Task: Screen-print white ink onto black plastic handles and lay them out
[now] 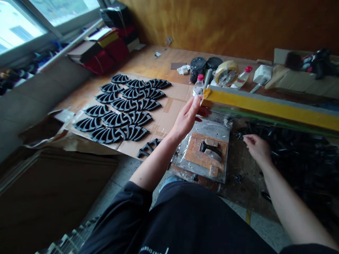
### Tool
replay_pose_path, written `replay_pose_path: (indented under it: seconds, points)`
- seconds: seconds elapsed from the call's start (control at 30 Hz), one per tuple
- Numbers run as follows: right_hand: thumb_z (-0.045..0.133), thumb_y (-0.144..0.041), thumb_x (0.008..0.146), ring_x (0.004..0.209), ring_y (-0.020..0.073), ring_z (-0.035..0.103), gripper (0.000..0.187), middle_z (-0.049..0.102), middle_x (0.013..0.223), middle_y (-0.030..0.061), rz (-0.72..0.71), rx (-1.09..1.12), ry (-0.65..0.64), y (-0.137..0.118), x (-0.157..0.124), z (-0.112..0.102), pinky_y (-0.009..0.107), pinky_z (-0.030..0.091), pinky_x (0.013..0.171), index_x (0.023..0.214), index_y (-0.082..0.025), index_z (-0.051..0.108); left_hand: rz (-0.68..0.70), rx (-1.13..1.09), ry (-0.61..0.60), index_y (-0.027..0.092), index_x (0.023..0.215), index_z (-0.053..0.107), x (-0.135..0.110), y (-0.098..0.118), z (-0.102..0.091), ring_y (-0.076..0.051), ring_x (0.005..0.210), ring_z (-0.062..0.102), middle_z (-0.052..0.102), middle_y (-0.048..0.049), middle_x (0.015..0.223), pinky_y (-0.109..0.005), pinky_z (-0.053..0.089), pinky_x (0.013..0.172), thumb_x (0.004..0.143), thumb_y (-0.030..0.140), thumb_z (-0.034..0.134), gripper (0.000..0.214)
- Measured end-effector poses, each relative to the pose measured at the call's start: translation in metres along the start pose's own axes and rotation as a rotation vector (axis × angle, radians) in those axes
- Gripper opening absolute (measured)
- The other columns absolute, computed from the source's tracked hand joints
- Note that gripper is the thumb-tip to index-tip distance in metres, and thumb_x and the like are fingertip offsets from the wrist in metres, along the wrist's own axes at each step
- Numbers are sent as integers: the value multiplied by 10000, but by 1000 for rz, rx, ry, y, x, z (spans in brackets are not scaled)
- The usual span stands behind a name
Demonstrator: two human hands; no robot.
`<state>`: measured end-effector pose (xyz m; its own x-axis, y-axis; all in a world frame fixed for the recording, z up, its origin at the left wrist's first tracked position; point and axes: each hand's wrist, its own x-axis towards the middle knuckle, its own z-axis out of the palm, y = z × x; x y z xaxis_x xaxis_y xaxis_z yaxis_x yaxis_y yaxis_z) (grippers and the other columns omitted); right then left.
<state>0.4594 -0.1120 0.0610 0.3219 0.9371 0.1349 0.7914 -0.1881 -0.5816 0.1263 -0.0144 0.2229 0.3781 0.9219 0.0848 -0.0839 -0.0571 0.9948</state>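
Note:
My left hand (185, 120) is raised beside the near end of a yellow-faced beam, its thumb and fingers pinched together. Whatever is between the fingertips is too small to make out. Lower right, my right hand (258, 150) has its fingertips drawn together beside a heap of glossy black parts (293, 155). A small dark piece lies by those fingertips; I cannot tell whether they grip it. Between my hands, a curved black handle-like part (211, 148) rests on a wooden jig (193, 155), which is fixed to a worn metal plate (182, 164).
Rows of curved black parts (124, 118) lie on a cardboard sheet (172, 121) to the left. Behind stand a red-capped bottle (198, 86), dark tubs (198, 67), a tape roll (225, 72) and another bottle (241, 79). The yellow beam (265, 106) crosses the right side.

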Motion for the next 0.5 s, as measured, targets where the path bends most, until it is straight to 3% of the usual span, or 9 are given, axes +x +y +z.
replay_pose_path:
  seconds: [0.1, 0.17, 0.27, 0.37, 0.5]
  points:
    - [509, -445, 853, 660, 208, 641, 309, 709, 808, 77, 7, 38, -171, -25, -33, 33, 334, 486, 628, 893, -188, 676, -14, 94, 46, 168, 1221, 542, -1, -14, -4, -124, 766, 637, 695, -57, 865, -247, 503, 681, 957, 545, 257, 542]
    - [496, -435, 867, 682, 200, 641, 296, 706, 852, 74, -73, 50, -229, -43, -47, 43, 333, 493, 653, 882, -195, 669, -45, 235, 89, 196, 1283, 500, -19, -38, -17, -132, 796, 638, 699, -54, 909, -275, 509, 738, 955, 517, 308, 497]
    - [473, -418, 891, 679, 195, 628, 288, 692, 867, 76, -181, 19, -228, -59, -57, 43, 337, 491, 664, 869, -204, 664, -151, 608, 230, 212, 1245, 544, -68, -91, -50, -172, 918, 632, 683, -74, 1063, -329, 494, 861, 927, 426, 436, 398]
    - [465, -413, 904, 704, 200, 630, 280, 687, 877, 76, -210, -10, -223, -64, -59, 38, 337, 490, 678, 877, -213, 659, -288, 1041, 401, 206, 1245, 571, -127, -146, -80, -246, 1171, 535, 611, -98, 1255, -400, 393, 1035, 887, 274, 472, 378]
    - [457, -411, 911, 717, 206, 638, 269, 684, 881, 60, -219, -85, -266, -64, -58, 37, 328, 480, 649, 871, -229, 652, -461, 1308, 400, 234, 1343, 528, -172, -189, -91, -309, 1327, 395, 469, -105, 1439, -465, 299, 1101, 857, 318, 514, 494]
